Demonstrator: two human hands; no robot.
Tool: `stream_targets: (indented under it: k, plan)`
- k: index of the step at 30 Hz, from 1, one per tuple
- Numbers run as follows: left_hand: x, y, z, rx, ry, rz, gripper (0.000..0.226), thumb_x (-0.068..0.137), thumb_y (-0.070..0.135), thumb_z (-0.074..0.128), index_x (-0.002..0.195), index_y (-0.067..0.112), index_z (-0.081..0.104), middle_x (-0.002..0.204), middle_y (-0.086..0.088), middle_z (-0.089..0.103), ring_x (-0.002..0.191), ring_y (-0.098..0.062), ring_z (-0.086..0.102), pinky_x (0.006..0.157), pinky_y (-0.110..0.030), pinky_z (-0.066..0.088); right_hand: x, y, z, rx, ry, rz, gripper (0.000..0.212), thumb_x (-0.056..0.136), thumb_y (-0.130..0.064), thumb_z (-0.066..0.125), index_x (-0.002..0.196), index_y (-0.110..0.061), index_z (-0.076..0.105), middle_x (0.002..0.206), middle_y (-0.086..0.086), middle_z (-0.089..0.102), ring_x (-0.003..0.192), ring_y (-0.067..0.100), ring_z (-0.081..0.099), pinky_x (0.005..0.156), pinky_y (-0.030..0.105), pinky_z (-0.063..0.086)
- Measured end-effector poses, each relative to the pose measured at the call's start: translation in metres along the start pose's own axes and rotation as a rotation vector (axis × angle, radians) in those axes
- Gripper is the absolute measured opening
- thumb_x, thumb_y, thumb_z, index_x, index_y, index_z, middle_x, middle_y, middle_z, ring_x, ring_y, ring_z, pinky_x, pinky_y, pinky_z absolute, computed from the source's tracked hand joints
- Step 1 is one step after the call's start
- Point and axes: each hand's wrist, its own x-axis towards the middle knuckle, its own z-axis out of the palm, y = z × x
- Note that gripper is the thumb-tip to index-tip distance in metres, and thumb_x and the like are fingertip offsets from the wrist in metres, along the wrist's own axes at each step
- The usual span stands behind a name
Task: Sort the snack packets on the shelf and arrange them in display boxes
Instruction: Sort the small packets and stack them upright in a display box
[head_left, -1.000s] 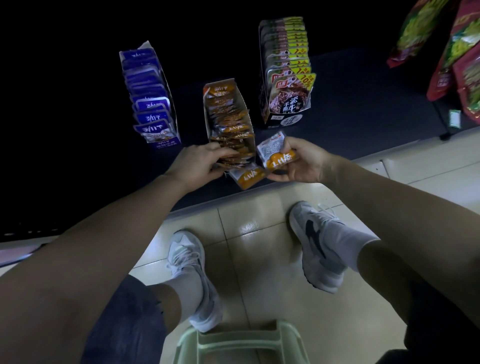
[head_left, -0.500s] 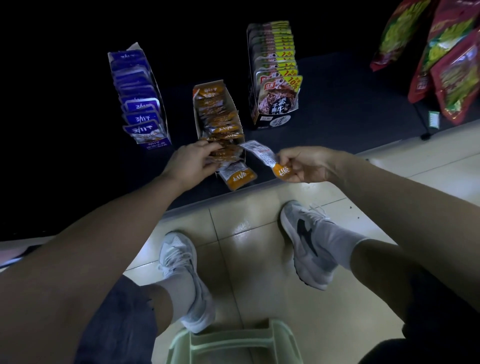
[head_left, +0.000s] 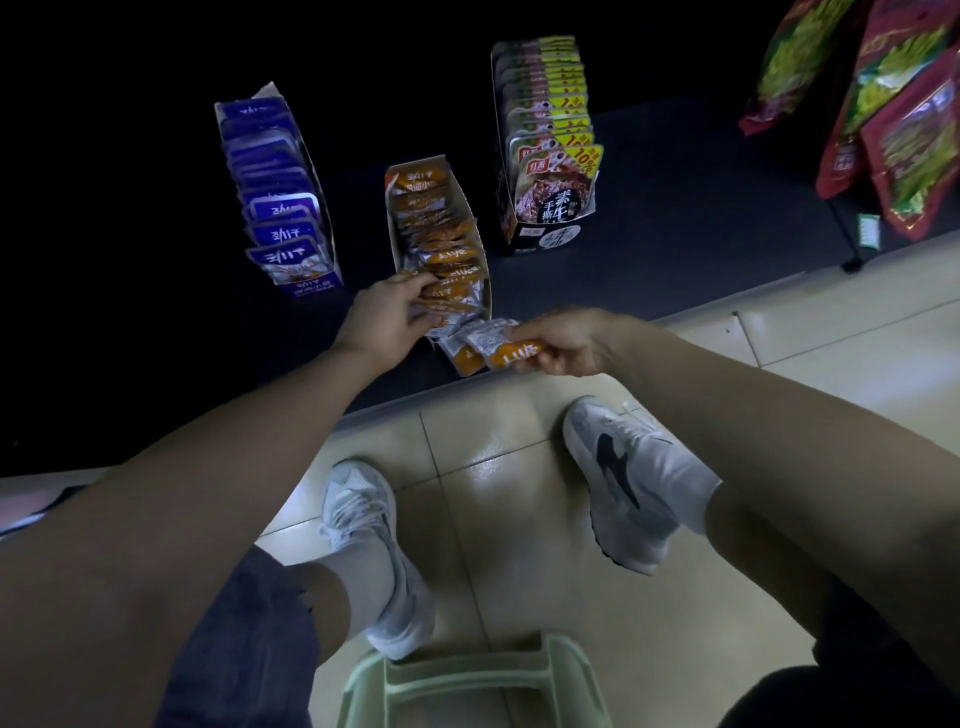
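Note:
An orange display box (head_left: 470, 208) full of orange snack packets stands on the dark shelf (head_left: 675, 218). My left hand (head_left: 387, 314) grips the front packets in that box, its fingers curled over their tops. My right hand (head_left: 563, 340) pinches one orange packet (head_left: 506, 348) just in front of the box, low over the shelf. Another orange packet (head_left: 462, 358) lies flat on the shelf under it. A blue box of blue packets (head_left: 280, 208) stands to the left. A black box of yellow-topped packets (head_left: 550, 150) stands to the right.
Red and green snack bags (head_left: 893, 104) hang at the upper right. The shelf's front edge runs diagonally above a tiled floor (head_left: 493, 519), where my two white shoes stand. A pale green plastic stool (head_left: 467, 680) is at the bottom.
My right hand has brought its orange packet lower and closer to the front of the orange box. My left hand still holds the front packets there.

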Motion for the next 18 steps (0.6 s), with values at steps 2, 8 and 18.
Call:
stream_targets:
  k: [2,8,18]
  plan:
    - [0.000,0.002,0.000,-0.016,0.001,-0.009,0.052,0.089,0.015,0.067,0.137,0.008,0.050,0.134,-0.011,0.056,0.113,-0.024,0.060,0.101,-0.030,0.043,0.006,-0.002,0.007,0.035,0.002,0.002,0.010,0.093,-0.016,0.061,0.093,-0.008,0.056,0.063,0.005,0.070,0.051,0.013,0.068,0.041,0.013,0.049]
    - [0.002,0.000,0.001,-0.069,0.012,-0.031,0.054,0.087,0.014,0.069,0.138,0.008,0.050,0.134,-0.009,0.056,0.116,-0.020,0.057,0.098,-0.020,0.039,0.002,-0.004,0.007,-0.054,-0.031,0.009,0.011,0.091,-0.016,0.064,0.085,-0.012,0.056,0.064,0.004,0.069,0.050,0.007,0.065,0.035,0.010,0.039]
    - [0.003,-0.003,0.005,-0.101,0.020,-0.052,0.051,0.088,0.018,0.069,0.135,0.011,0.053,0.131,-0.007,0.058,0.115,-0.019,0.057,0.096,-0.019,0.038,0.018,0.004,0.024,0.145,0.106,-0.105,0.015,0.088,-0.007,0.068,0.094,-0.003,0.055,0.091,0.012,0.063,0.068,0.017,0.067,0.051,0.026,0.058]
